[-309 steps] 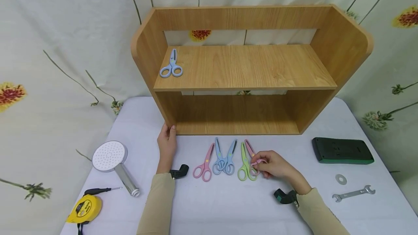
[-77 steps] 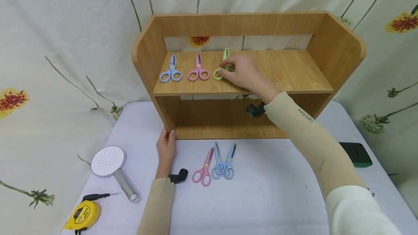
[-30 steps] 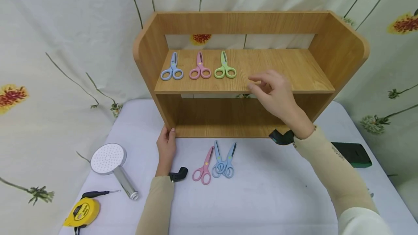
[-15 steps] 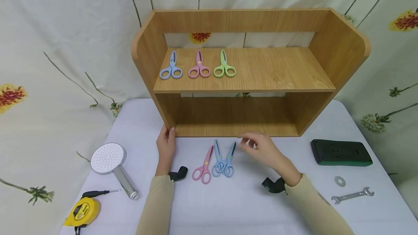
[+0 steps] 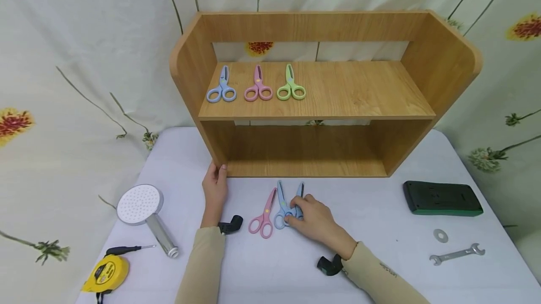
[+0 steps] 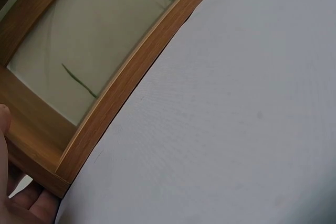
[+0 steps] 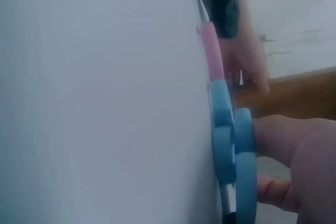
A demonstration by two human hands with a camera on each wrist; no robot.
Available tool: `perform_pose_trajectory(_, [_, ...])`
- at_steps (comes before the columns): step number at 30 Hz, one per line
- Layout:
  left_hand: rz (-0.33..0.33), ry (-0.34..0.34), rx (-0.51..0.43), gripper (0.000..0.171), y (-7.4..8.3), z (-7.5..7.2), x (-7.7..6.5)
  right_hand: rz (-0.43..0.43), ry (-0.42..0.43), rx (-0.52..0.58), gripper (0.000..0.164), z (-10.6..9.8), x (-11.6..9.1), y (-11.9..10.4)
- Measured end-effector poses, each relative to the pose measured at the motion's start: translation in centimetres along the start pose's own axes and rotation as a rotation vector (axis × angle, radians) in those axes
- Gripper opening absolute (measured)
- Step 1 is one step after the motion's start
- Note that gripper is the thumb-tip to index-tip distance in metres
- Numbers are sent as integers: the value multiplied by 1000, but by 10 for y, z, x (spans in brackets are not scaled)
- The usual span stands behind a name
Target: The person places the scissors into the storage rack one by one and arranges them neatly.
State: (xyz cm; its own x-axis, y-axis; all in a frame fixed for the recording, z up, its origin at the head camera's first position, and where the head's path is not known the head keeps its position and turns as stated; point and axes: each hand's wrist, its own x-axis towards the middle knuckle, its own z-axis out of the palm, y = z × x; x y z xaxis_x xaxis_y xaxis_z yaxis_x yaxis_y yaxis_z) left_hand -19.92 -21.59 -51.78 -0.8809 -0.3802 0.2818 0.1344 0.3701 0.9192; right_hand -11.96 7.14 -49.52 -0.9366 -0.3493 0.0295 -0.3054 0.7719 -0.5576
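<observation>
A wooden shelf unit (image 5: 317,111) stands on the white table (image 5: 380,266). On its upper board lie blue scissors (image 5: 222,89), pink scissors (image 5: 258,88) and green scissors (image 5: 290,87) in a row. In front of the unit, pink scissors (image 5: 263,214) lie beside two overlapping blue scissors (image 5: 282,203). My right hand (image 5: 294,214) pinches the handle of the right blue pair; the right wrist view shows its fingers (image 7: 283,140) against the blue handle rings (image 7: 231,145). With straight fingers, my left hand (image 5: 215,186) rests against the unit's lower left corner (image 6: 58,179).
At the table's left lie a shower head (image 5: 141,198), a screwdriver (image 5: 127,247) and a yellow tape measure (image 5: 105,271). To the right sit a dark green box (image 5: 441,197), a washer (image 5: 440,235) and a wrench (image 5: 456,252). A flowered curtain hangs behind.
My right hand left the green scissors on the upper board, came down to the table and took hold of the right blue scissors. My left hand stayed at the corner.
</observation>
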Motion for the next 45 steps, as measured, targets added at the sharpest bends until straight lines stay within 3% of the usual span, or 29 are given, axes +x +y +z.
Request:
perform_pose_trajectory(7, [-14, 0, -26, 38, 0, 2, -2, 3, 18, 62, 18, -5, -1, 7])
perform_pose_trajectory(20, [-27, -30, 4, 40, 2, 1, -4, -32, -15, 122, 25, -8, -3, 15])
perform_pose_trajectory(23, [-20, -22, -2, 39, 2, 1, -3, -27, -34, 206, 27, -12, -2, 17])
perform_pose_trajectory(26, [-18, -16, -2, 38, 3, 0, -3, -2, -72, 375, 20, -19, -1, 18])
perform_pose_trajectory(31, [-25, -23, 4, 39, 4, 0, -2, -27, -123, 551, 11, -55, 3, 8])
perform_pose_trajectory(42, [-25, -22, -10, 41, -1, -1, 1, -349, -76, 621, 21, -163, 13, -33])
perform_pose_trajectory(45, [-21, -25, -9, 42, -2, -1, 1, -377, -44, 613, 26, -191, 18, -41])
